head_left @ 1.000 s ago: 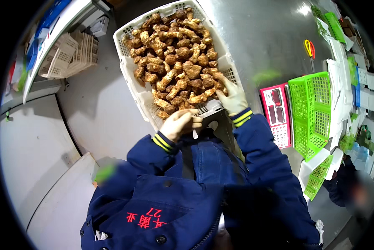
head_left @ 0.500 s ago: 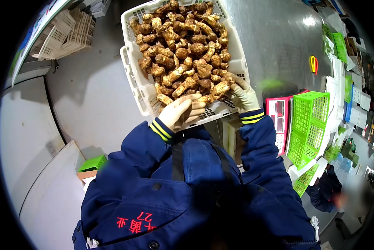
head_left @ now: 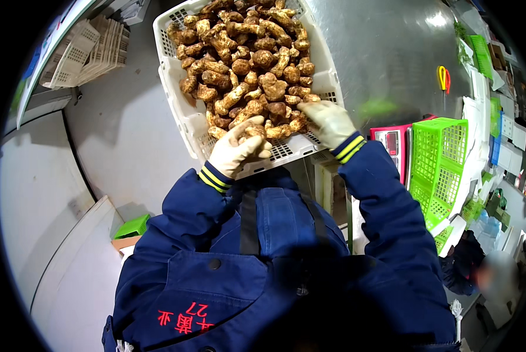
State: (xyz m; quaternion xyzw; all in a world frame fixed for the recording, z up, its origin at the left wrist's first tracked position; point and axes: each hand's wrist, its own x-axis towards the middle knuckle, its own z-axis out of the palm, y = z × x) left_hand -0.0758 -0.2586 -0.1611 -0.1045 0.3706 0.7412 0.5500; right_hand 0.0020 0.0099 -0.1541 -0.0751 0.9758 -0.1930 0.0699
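A white perforated plastic crate (head_left: 327, 70) full of brown-and-cream mushrooms (head_left: 239, 64) stands in front of me, with another white crate edge showing under its left side. At the near edge, my gloved left hand (head_left: 236, 149) is closed around a mushroom (head_left: 255, 134), thumb and fingers curled about it. My gloved right hand (head_left: 331, 123) lies over the near right corner. Its fingers stretch left and touch the mushrooms there; their undersides are hidden, and no mushroom shows in its grasp.
The crate rests by a grey metal table (head_left: 386, 53). To the right are yellow-and-red scissors (head_left: 443, 79), a red-framed scale (head_left: 390, 144) and green baskets (head_left: 439, 158). White crates (head_left: 93, 50) are stacked far left. Another person (head_left: 462, 264) is at the lower right.
The crate has shifted left and slightly away in view. My left hand has gone from flat fingers to a grip on a mushroom. My right hand has come off the mushroom it was holding.
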